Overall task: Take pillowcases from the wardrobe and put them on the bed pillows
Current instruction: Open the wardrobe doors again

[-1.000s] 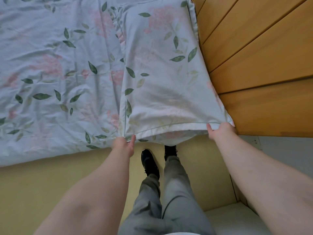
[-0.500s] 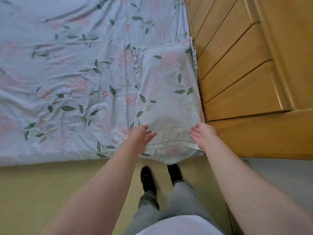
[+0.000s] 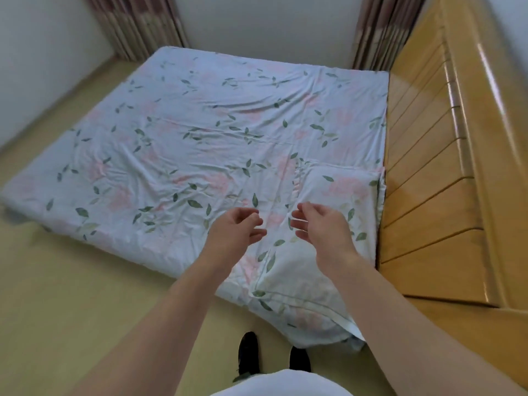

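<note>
A pillow in a pale blue floral pillowcase (image 3: pixel 323 270) lies at the near right corner of the bed (image 3: pixel 183 155), its open end hanging over the bed's edge toward me. The bed sheet has the same leaf and pink flower print. My left hand (image 3: pixel 234 232) hovers above the pillow's left side, fingers loosely curled and apart, holding nothing. Over the pillow's middle floats my right hand (image 3: pixel 320 227), also with fingers apart and nothing in it. Neither hand touches the fabric.
A slatted wooden headboard (image 3: pixel 434 178) runs along the bed's right side. Striped curtains (image 3: pixel 143 24) hang at the far wall. Yellow floor (image 3: pixel 71 295) surrounds the bed. My black shoes (image 3: pixel 248 355) stand just below the pillow's overhanging end.
Both hands have let go of the pillowcase's open end and lifted up off the pillow. The view has tilted up and now takes in the whole bed.
</note>
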Motion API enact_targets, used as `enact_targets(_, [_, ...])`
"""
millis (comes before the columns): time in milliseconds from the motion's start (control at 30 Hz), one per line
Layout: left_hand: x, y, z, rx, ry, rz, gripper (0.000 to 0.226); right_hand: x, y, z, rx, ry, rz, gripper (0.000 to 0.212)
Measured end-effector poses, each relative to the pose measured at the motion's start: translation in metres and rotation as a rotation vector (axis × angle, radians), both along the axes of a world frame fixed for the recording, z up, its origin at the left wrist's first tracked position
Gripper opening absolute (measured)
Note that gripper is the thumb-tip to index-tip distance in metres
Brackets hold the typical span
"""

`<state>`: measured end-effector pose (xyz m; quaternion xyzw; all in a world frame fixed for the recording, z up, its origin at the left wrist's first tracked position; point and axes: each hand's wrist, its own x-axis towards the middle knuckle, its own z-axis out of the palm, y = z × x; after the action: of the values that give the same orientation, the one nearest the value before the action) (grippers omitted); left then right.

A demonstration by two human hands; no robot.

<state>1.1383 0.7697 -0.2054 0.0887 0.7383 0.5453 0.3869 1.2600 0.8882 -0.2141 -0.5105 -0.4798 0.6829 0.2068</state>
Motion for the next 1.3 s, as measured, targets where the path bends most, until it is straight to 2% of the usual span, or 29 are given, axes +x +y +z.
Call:
enact_targets(233, [-0.015,-0.097,0.054,-0.102,0.572,-0.01,0.021,-0.063,-0.068,0.048,0.392,0.029,0.438,0.015])
enact_targets(333, [-0.026,-0.152,0.073,-0.137,0.723,0.042,0.025,-0.097,-0.111,0.065,0.514,0.083,0.602,0.015])
enact_targets(467, [-0.046,-0.235,0.09,-0.207,0.833,0.235,0.026,-0.15,-0.178,0.093,0.677,0.126,0.828,0.021])
enact_targets(600, [-0.065,-0.313,0.1,-0.272,0.915,0.432,0.021,-0.193,-0.242,0.118,0.815,0.195,1.014,0.023])
enact_targets(767, [-0.082,-0.391,0.108,-0.372,0.978,0.615,0.018,-0.244,-0.322,0.129,0.875,0.303,1.204,0.024])
enact_targets(933, [-0.087,-0.461,0.118,-0.498,0.976,0.785,0.024,-0.287,-0.411,0.133,0.845,0.444,1.399,0.026])
enact_targets(1133, [-0.096,-0.528,0.126,-0.658,0.904,1.072,0.024,-0.335,-0.507,0.14,0.759,0.58,1.678,0.02])
enact_targets(1300, [-0.107,-0.563,0.133,-0.91,0.885,1.264,0.026,-0.374,-0.578,0.153,0.748,0.723,1.902,0.022])
